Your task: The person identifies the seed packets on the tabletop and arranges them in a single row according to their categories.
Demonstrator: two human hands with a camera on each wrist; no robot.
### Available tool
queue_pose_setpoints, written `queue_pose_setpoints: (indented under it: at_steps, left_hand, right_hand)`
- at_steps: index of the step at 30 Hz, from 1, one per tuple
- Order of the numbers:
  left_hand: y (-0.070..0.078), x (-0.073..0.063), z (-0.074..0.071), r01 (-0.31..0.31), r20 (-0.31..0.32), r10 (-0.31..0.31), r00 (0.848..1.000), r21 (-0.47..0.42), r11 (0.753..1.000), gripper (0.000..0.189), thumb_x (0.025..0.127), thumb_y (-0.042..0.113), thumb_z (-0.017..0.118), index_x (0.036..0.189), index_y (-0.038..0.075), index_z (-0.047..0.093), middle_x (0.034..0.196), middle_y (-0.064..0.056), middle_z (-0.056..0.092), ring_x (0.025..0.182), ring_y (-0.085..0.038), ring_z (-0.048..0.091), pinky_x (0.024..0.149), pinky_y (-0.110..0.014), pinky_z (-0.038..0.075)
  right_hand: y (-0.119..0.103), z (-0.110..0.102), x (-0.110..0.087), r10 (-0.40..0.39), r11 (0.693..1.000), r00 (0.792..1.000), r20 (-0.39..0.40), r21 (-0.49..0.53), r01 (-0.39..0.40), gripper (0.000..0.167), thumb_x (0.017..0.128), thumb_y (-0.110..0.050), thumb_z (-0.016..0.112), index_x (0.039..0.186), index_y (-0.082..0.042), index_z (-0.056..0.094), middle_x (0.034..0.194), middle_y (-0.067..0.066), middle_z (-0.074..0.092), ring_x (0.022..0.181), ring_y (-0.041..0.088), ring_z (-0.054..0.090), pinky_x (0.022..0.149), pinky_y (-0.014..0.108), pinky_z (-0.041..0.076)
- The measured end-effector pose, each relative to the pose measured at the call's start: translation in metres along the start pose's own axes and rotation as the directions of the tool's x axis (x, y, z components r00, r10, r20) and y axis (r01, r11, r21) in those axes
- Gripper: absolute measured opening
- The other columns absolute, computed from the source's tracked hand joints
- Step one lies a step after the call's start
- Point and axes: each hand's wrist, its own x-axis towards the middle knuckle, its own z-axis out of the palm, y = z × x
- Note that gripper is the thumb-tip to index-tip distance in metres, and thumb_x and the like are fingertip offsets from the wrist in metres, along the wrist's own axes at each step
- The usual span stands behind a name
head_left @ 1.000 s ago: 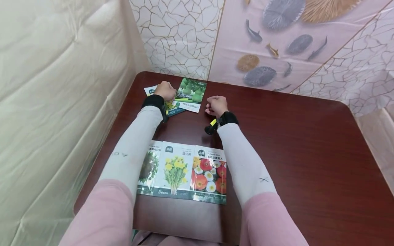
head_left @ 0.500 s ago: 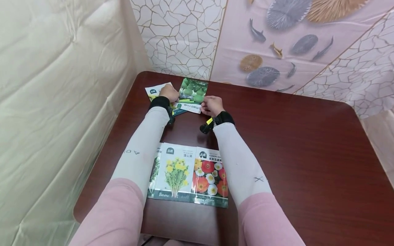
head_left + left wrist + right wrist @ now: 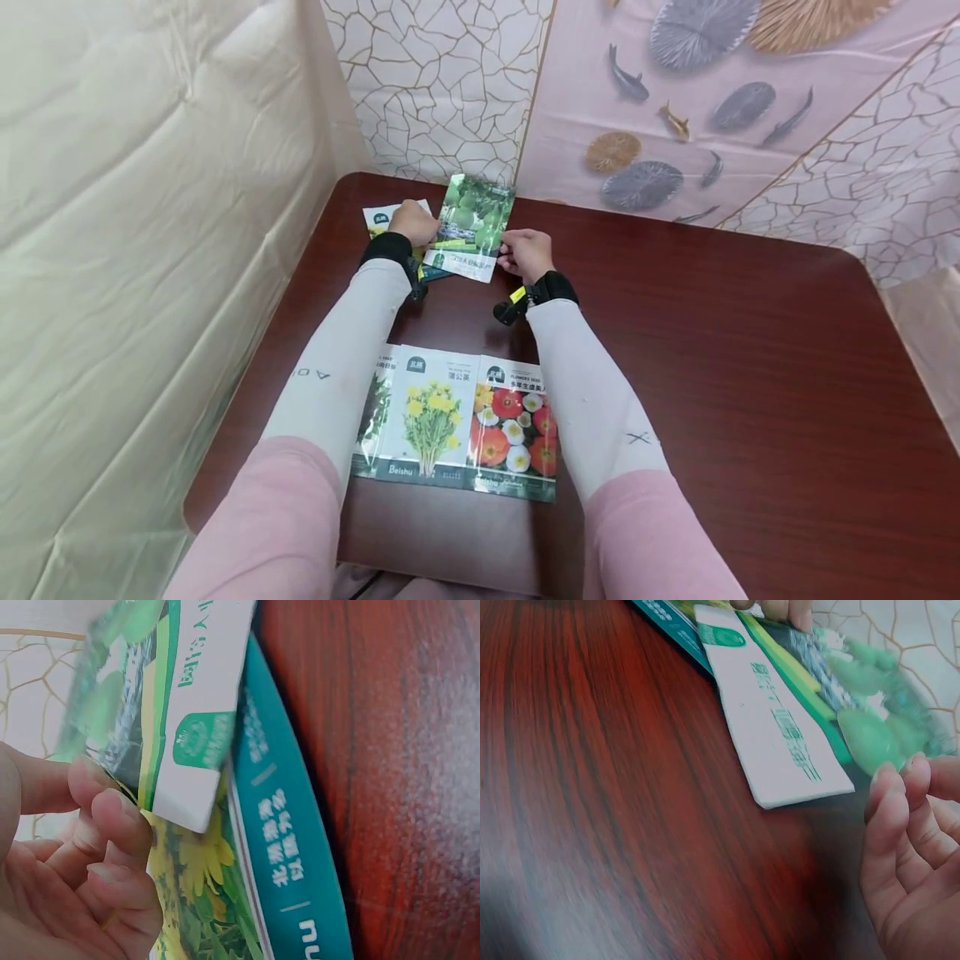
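A green seed packet point(image 3: 474, 218) with round green fruit printed on it is raised at the back of the table, its white lettered band toward me and upside down. My left hand point(image 3: 415, 223) pinches its left edge between thumb and finger, plain in the left wrist view. On its other side my right hand point(image 3: 527, 254) pinches the edge; the right wrist view shows the thumb and fingertips together there. Beneath the left hand lies a yellow-flower seed packet point(image 3: 199, 877) with a teal band, partly covered by the hand and the green packet.
Nearer me lie a dark-green-leaf packet point(image 3: 375, 421), partly under my left sleeve, a dandelion packet point(image 3: 429, 417) and a poppy packet point(image 3: 513, 433), side by side. The reddish-brown table point(image 3: 720, 358) extends right. A patterned cloth point(image 3: 450, 92) hangs behind its back edge.
My right hand has come left to the green packet and taken its right edge. The packet has lifted and tilted between both hands. The left hand moved slightly right.
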Motion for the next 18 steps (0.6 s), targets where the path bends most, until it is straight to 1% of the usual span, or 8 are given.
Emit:
queue_pose_setpoints:
  at_steps: [2,5,6,9,11,14,16,18]
  left_hand:
    - [0.000,-0.004,-0.002,-0.020,0.008,0.020,1.000,-0.032,0.999,0.030,0.100,0.025,0.050,0.081,0.005,0.061,0.073,-0.002,0.059,0.069,-0.024,0.062,0.062,-0.029,0.044]
    - [0.004,-0.017,-0.003,-0.081,0.022,0.083,0.996,-0.068,0.994,0.027,0.100,0.025,0.050,0.082,0.006,0.060,0.074,-0.004,0.059,0.077,-0.030,0.063,0.064,-0.032,0.047]
    - [0.007,-0.025,-0.004,-0.106,0.028,0.109,0.994,-0.079,0.991,0.026,0.100,0.024,0.051,0.085,0.005,0.060,0.074,-0.005,0.059,0.078,-0.032,0.062,0.068,-0.033,0.048]
    - [0.014,-0.052,-0.009,-0.193,0.054,0.199,0.978,-0.110,0.975,0.023,0.099,0.023,0.052,0.096,0.003,0.061,0.073,-0.009,0.059,0.073,-0.030,0.060,0.078,-0.039,0.049]
    - [0.018,-0.073,-0.012,-0.234,0.080,0.246,0.966,-0.135,0.963,0.021,0.099,0.022,0.053,0.099,0.003,0.060,0.073,-0.009,0.059,0.068,-0.027,0.058,0.078,-0.039,0.048]
    - [0.019,-0.105,-0.013,-0.289,0.111,0.308,0.945,-0.156,0.944,0.015,0.099,0.021,0.054,0.098,0.006,0.058,0.071,-0.009,0.058,0.068,-0.032,0.058,0.070,-0.035,0.048]
    - [0.018,-0.127,-0.013,-0.328,0.123,0.349,0.929,-0.163,0.931,0.012,0.098,0.020,0.055,0.097,0.008,0.058,0.070,-0.012,0.058,0.069,-0.035,0.058,0.063,-0.032,0.046]
    - [0.017,-0.147,-0.012,-0.367,0.124,0.390,0.912,-0.171,0.914,0.010,0.098,0.019,0.056,0.096,0.010,0.058,0.069,-0.013,0.057,0.069,-0.036,0.058,0.059,-0.030,0.043]
  right_hand:
    - [-0.002,-0.004,-0.002,-0.024,0.999,1.000,-0.002,-0.023,0.024,0.022,0.095,-0.014,0.060,0.113,-0.002,0.064,0.069,0.003,0.057,0.049,0.010,0.055,0.051,0.019,0.048]
    - [-0.007,-0.014,-0.008,-0.068,0.995,0.997,0.020,-0.065,0.069,0.017,0.095,-0.014,0.060,0.107,-0.002,0.064,0.067,0.002,0.057,0.048,0.008,0.056,0.050,0.018,0.048]
    - [-0.010,-0.018,-0.012,-0.090,0.993,0.995,0.033,-0.079,0.092,0.016,0.095,-0.013,0.059,0.106,-0.002,0.064,0.066,0.002,0.057,0.048,0.008,0.056,0.050,0.018,0.048]
    - [-0.020,-0.033,-0.030,-0.156,0.980,0.984,0.083,-0.115,0.165,0.015,0.095,-0.014,0.059,0.104,-0.002,0.064,0.066,0.001,0.056,0.050,0.008,0.057,0.051,0.018,0.047]
    - [-0.026,-0.042,-0.048,-0.204,0.967,0.973,0.111,-0.135,0.218,0.015,0.095,-0.014,0.059,0.103,-0.002,0.063,0.066,0.001,0.055,0.051,0.009,0.057,0.052,0.020,0.048]
    - [-0.029,-0.053,-0.082,-0.271,0.941,0.952,0.143,-0.167,0.293,0.015,0.096,-0.016,0.059,0.102,-0.003,0.063,0.065,0.001,0.055,0.052,0.011,0.058,0.054,0.024,0.049]
    - [-0.028,-0.058,-0.106,-0.321,0.921,0.934,0.155,-0.177,0.346,0.014,0.096,-0.016,0.059,0.100,-0.003,0.063,0.063,0.002,0.055,0.053,0.015,0.058,0.055,0.026,0.050]
    - [-0.025,-0.063,-0.130,-0.370,0.899,0.913,0.171,-0.182,0.398,0.014,0.096,-0.017,0.058,0.100,-0.004,0.063,0.063,0.002,0.055,0.053,0.018,0.058,0.054,0.026,0.050]
